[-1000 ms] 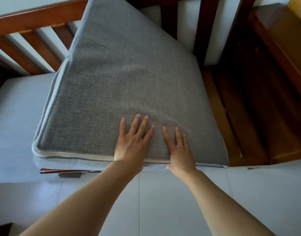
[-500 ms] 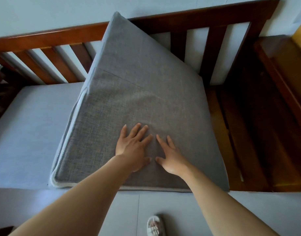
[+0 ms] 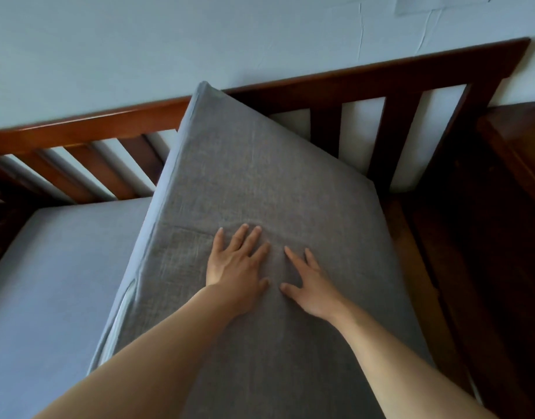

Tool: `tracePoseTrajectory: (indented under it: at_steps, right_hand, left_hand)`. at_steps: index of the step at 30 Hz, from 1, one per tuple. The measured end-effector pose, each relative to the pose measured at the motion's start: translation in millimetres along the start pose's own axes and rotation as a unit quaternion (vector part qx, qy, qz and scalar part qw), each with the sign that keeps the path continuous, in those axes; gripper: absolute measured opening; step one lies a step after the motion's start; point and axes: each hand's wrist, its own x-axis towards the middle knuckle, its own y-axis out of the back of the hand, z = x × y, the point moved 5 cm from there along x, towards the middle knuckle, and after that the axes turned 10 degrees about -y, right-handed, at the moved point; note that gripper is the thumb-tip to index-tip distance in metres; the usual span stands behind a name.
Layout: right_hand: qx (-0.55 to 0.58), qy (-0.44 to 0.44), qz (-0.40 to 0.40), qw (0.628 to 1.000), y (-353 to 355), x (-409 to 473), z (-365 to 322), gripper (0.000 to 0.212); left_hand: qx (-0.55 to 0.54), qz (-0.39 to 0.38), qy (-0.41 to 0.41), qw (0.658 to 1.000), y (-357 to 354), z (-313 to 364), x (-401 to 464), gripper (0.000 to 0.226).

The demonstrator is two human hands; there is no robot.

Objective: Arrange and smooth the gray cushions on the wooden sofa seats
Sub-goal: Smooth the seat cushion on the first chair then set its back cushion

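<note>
A large gray cushion (image 3: 260, 164) lies skewed on the wooden sofa seat, its far corner propped against the slatted backrest (image 3: 366, 83). Its left edge overlaps a second gray cushion (image 3: 57, 267) that lies flat on the left seat. My left hand (image 3: 236, 261) and my right hand (image 3: 310, 282) press side by side on the skewed cushion's top, palms down, fingers straight and spread. A faint crease runs across the fabric just beyond my fingertips.
Bare wooden seat boards (image 3: 426, 282) show to the right of the skewed cushion. Further right is the dark wooden armrest (image 3: 514, 164). A pale wall (image 3: 199, 40) stands behind the backrest.
Both hands have slid further up the cushion toward the backrest. The view has tilted up, so the cushion's front edge and the floor are out of sight.
</note>
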Motion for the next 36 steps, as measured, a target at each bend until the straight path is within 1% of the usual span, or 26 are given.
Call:
tracePoseTrajectory:
  at_steps: [2,6,10,14,16,17,18,19,20,21,22,23,24,25,26,27,28,29,30,31,32,33,34,35,36]
  right_hand:
    - [-0.008,0.016,0.001,1.0,9.5,17.3,-8.2,0.078]
    - [-0.006,0.046,-0.022,0.999,28.4,57.2,-18.0,0.085]
    - [-0.015,0.082,-0.009,0.996,48.2,89.9,-21.9,0.084]
    - [-0.031,0.106,0.003,0.994,51.5,101.0,-18.2,0.086]
    - [-0.031,0.114,0.022,0.993,65.8,109.1,-28.5,0.081]
    - [-0.018,0.112,0.043,0.993,79.5,119.8,-39.9,0.076]
    - [0.001,0.11,0.072,0.991,97.5,130.7,-55.6,0.07]
    - [0.038,0.118,0.116,0.986,120.3,141.7,-74.8,0.067]
    - [0.088,0.138,0.176,0.971,150.6,152.2,-98.2,0.065]
    - [0.136,0.169,0.247,0.945,183.7,158.4,-120.9,0.062]
    - [0.19,0.202,0.312,0.909,214.3,161.8,-138.2,0.058]
    - [0.249,0.228,0.371,0.865,235.4,164.3,-146.3,0.052]
    - [0.292,0.239,0.419,0.826,240.8,171.7,-146.9,0.049]
    - [0.295,0.233,0.437,0.817,234.0,178.5,-145.9,0.051]
    - [0.244,0.216,0.426,0.844,211.6,194.8,-143.7,0.06]
    - [0.146,0.184,0.363,0.902,174.5,216.2,-138.6,0.069]
    - [0.036,0.143,0.255,0.956,134.6,235.1,-130.3,0.073]
    - [-0.022,0.113,0.16,0.98,110.0,252.5,-121.1,0.074]
    - [0.001,0.109,0.122,0.987,109.1,263.7,-114.9,0.071]
    - [0.072,0.109,0.137,0.982,128.2,267.0,-108.4,0.067]
    - [0.139,0.129,0.2,0.961,162.3,258.6,-105.1,0.06]
    - [0.209,0.142,0.304,0.918,196.3,252.1,-92.4,0.053]
    - [0.256,0.142,0.401,0.868,215.5,248.7,-69.7,0.048]
    - [0.261,0.127,0.464,0.837,222.5,249.0,-47.6,0.049]
    - [0.211,0.095,0.467,0.853,211.6,255.0,-31.9,0.058]
  left_hand:
    - [0.002,-0.006,0.01,1.0,7.8,-8.4,16.0,0.069]
    - [-0.01,-0.018,0.05,0.999,20.3,-21.6,51.7,0.07]
    - [-0.015,-0.024,0.079,0.996,31.6,-30.7,86.7,0.069]
    - [-0.015,-0.043,0.076,0.996,37.7,-30.5,112.9,0.067]
    - [-0.011,-0.041,0.073,0.996,51.5,-39.1,125.9,0.067]
    - [-0.005,-0.019,0.082,0.996,64.8,-49.6,135.3,0.067]
    - [-0.004,0.023,0.099,0.995,83.1,-62.8,145.3,0.066]
    - [-0.014,0.082,0.126,0.988,105.0,-77.9,156.1,0.065]
    - [-0.022,0.152,0.147,0.977,129.5,-93.7,169.3,0.064]
    - [-0.02,0.219,0.152,0.963,154.2,-105.9,180.6,0.063]
    - [-0.006,0.285,0.145,0.948,175.0,-114.8,190.2,0.062]
    - [0.007,0.348,0.136,0.928,188.9,-120.9,196.6,0.062]
    - [0.021,0.393,0.135,0.909,192.3,-128.5,202.3,0.063]
    - [0.025,0.402,0.148,0.903,186.7,-136.4,204.0,0.064]
    - [0.02,0.362,0.162,0.918,165.8,-146.0,210.3,0.066]
    - [0.017,0.273,0.183,0.944,136.7,-151.6,216.4,0.067]
    - [0.028,0.159,0.202,0.966,108.7,-156.4,219.2,0.066]
    - [0.033,0.087,0.21,0.973,92.5,-161.3,224.7,0.065]
    - [0.029,0.084,0.209,0.974,94.5,-160.9,232.6,0.065]
    - [0.023,0.119,0.188,0.975,107.9,-149.9,244.4,0.063]
    - [0.019,0.193,0.163,0.967,129.7,-135.4,253.3,0.062]
    - [0.012,0.278,0.135,0.951,147.6,-117.7,263.3,0.062]
    - [-0.003,0.338,0.107,0.935,154.2,-100.4,274.6,0.063]
    - [-0.021,0.352,0.081,0.932,148.3,-84.3,285.1,0.065]
    - [-0.017,0.302,0.063,0.951,127.7,-72.0,294.6,0.067]
